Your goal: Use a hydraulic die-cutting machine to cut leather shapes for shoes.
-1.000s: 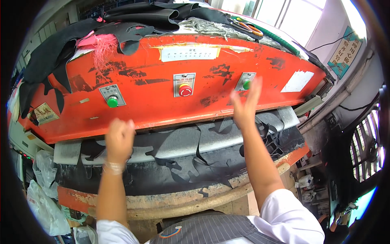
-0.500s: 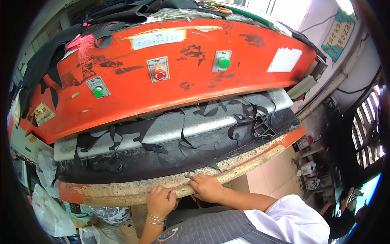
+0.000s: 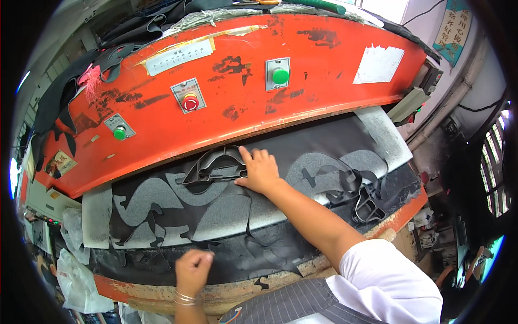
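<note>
- Left hand (image 3: 193, 272) just came off the wooden front rail (image 3: 386, 235), fingers curled, nothing visible in them.
- Pale board (image 3: 97, 216) looks slid forward, so more black sheet (image 3: 334, 137) is showing.
- Right hand (image 3: 261, 173) now grips the right end of the metal cutting die (image 3: 205, 166) on that sheet, so the die's reachable.
- Red press beam (image 3: 226, 124) right behind.

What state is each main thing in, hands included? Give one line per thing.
Right hand: gripping the right end of the curved metal die
Curved metal die: lying over the black sheet
Left hand: fingers curled, away from the die
Smaller metal die: unheld
Black sheet: cut through with holes
Red button: untouched
Left green button: untouched
Right green button: untouched
White paper: top edge torn
</note>
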The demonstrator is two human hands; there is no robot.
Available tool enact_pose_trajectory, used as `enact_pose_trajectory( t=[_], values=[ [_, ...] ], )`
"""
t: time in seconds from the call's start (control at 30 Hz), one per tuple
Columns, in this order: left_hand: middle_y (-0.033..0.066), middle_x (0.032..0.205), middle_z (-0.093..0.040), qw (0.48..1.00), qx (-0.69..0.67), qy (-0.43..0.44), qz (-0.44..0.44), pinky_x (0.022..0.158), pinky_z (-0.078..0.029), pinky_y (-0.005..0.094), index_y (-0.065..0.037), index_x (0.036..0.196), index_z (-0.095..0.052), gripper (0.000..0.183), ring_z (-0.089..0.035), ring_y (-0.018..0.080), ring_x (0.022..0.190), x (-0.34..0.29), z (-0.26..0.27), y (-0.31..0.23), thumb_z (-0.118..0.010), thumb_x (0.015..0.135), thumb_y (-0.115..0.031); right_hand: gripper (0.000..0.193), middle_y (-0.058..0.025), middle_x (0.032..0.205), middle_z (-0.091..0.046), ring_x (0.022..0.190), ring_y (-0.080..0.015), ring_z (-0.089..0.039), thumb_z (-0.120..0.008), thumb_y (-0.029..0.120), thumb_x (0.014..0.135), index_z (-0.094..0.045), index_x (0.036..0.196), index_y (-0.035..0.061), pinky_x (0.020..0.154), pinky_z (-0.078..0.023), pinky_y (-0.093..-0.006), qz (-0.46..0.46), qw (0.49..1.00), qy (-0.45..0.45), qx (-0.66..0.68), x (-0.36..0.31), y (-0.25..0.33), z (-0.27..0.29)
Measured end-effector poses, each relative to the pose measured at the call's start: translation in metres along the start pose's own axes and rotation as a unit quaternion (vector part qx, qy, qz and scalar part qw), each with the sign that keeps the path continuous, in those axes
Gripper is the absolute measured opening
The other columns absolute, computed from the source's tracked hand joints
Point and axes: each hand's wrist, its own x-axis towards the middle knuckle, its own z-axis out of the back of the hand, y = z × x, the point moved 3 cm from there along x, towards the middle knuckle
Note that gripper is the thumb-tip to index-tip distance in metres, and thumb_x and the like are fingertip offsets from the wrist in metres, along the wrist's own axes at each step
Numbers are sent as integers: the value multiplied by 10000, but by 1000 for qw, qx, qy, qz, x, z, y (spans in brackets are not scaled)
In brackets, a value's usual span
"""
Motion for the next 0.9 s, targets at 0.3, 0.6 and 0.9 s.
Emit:
enact_pose_trajectory(
  t=[0.3, 0.6, 0.9],
  values=[
    [136, 1189, -617, 990, -72, -124, -3, 980, -423, 313, 34, 1260, -554, 349, -575, 206, 1126, 89, 36, -20, -524, 977, -166, 475, -192, 1233, -524, 1028, -348, -516, -813, 138, 594, -561, 989, 61, 826, -512, -399, 287, 939, -88, 165, -53, -5, 72],
    [172, 1347, -538, 974, -144, 175, 18, 1075, -343, 332, 52, 1378, -441, 832, -502, 242, 1258, 129, -3, -14, -820, 680, -196, 156, -235, 1283, -560, 1050, -330, -602, -655, 156, 716, -545, 764, 56, 917, -506, -414, 496, 833, -161, 185, -96, -9, 110],
    [60, 948, -655, 928, -367, -50, 40, 781, -529, 307, 26, 1133, -595, 531, -638, 170, 843, 65, -46, -66, -813, 699, -189, 1001, -414, 1442, -204, 1253, -557, -360, -794, 482, 706, -300, 1472, 67, 1053, -315, -576, 236, 914, -151, 293, -138, -15, 102]
  ],
)
